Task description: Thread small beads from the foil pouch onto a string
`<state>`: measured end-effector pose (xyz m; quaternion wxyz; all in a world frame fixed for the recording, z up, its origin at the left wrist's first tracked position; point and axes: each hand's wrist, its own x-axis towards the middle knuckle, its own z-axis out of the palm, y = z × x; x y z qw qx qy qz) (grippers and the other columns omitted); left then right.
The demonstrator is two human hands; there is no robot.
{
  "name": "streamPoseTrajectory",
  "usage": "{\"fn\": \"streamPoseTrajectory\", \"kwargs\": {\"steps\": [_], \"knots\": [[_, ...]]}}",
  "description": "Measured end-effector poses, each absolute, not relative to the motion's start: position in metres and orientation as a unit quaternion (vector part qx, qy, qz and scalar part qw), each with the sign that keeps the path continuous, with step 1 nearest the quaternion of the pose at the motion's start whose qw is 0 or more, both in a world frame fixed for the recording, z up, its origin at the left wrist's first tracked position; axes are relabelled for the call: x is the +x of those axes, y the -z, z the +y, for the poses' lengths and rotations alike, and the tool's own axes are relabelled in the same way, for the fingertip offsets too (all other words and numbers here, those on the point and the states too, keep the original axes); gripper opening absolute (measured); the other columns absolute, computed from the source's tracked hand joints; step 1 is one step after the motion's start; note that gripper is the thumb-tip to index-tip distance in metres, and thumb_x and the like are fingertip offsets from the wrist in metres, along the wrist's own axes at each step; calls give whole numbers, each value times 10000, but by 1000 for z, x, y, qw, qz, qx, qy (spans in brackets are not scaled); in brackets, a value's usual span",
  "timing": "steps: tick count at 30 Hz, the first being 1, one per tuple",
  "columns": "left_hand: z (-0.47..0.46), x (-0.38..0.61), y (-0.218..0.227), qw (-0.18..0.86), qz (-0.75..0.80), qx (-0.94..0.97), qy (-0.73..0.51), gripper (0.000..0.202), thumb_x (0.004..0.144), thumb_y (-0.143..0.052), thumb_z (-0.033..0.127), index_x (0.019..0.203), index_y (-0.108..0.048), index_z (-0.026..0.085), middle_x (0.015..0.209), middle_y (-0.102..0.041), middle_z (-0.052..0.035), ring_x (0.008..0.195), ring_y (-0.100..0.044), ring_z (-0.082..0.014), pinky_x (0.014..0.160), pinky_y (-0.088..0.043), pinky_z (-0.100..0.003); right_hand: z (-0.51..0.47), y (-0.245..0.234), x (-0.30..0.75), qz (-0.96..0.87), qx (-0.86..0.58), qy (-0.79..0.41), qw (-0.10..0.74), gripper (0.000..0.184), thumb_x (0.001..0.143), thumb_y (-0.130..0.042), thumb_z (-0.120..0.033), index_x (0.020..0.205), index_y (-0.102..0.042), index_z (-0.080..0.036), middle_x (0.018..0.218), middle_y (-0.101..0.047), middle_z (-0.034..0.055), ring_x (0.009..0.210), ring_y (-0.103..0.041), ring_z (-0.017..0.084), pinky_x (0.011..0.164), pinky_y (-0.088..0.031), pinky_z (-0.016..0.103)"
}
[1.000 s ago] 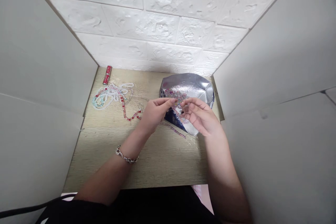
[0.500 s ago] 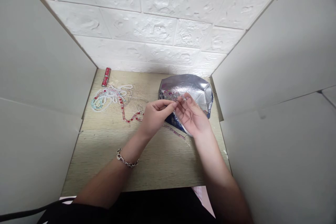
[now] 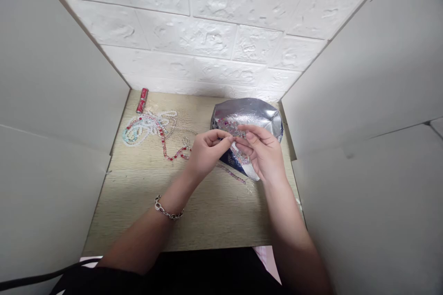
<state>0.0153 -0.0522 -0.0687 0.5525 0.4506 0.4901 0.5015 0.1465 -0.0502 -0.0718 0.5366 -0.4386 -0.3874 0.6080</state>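
Observation:
Above the front of a silver-lined pouch (image 3: 247, 107), my left hand (image 3: 209, 152) pinches thumb against forefinger. What lies in that pinch is too small to make out. My right hand (image 3: 268, 154) meets those fingertips, its thumb and fingers drawn close around something tiny that I cannot identify. Loose pink and clear beads (image 3: 226, 123) lie inside the pouch, partly hidden by the hands. Behind and below my left hand runs a strand of purplish beads (image 3: 235, 175), ending in thin loose thread. A red-and-pink bead strand (image 3: 166, 154) lies to the left of my left hand.
White bead strings (image 3: 147, 126) are heaped with a pale blue loop (image 3: 128, 137) at the back left. Two small red cylinders (image 3: 141, 100) lie end to end behind them. Grey panels (image 3: 51, 101) flank the wooden table (image 3: 138, 207); a white brick-patterned wall (image 3: 214, 37) stands behind.
My right hand has turned from palm-up to palm more inward, its fingers curling towards my left fingertips. My left hand keeps its pinch in nearly the same place.

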Motion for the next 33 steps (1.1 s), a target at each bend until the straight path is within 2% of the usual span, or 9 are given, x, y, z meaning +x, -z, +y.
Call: {"fn": "streamPoseTrajectory", "kwargs": {"steps": [9,15,25,33], "knots": [[-52,15,68,553,488,473,-482,159,674,-578,301,623,-569,151,389,-327,67,354,-236,-19,356,-149,-181,-52,74,147,-435,-472,-541,543,204,736,-555,-311,926,-574,-240,1119,-547,26,770,-620,112,704,-540,274],[-53,15,68,544,492,485,-476,161,676,-578,300,640,-578,143,437,-370,50,392,-261,-20,383,-167,-173,-52,73,145,-427,-473,-544,546,191,726,-567,-299,903,-584,-230,1079,-566,25,746,-623,109,686,-542,268],[-53,14,68,544,492,477,-484,148,686,-564,291,639,-562,151,398,-317,69,356,-230,-18,359,-147,-182,-52,72,145,-428,-471,-548,543,171,722,-573,-292,879,-594,-226,1073,-575,21,718,-627,104,672,-544,258],[-52,15,68,539,499,487,-472,141,681,-553,272,632,-553,141,382,-329,79,340,-244,-14,348,-163,-177,-52,74,144,-431,-470,-534,555,169,714,-577,-292,869,-613,-232,967,-625,-1,676,-634,100,645,-551,249]]}}
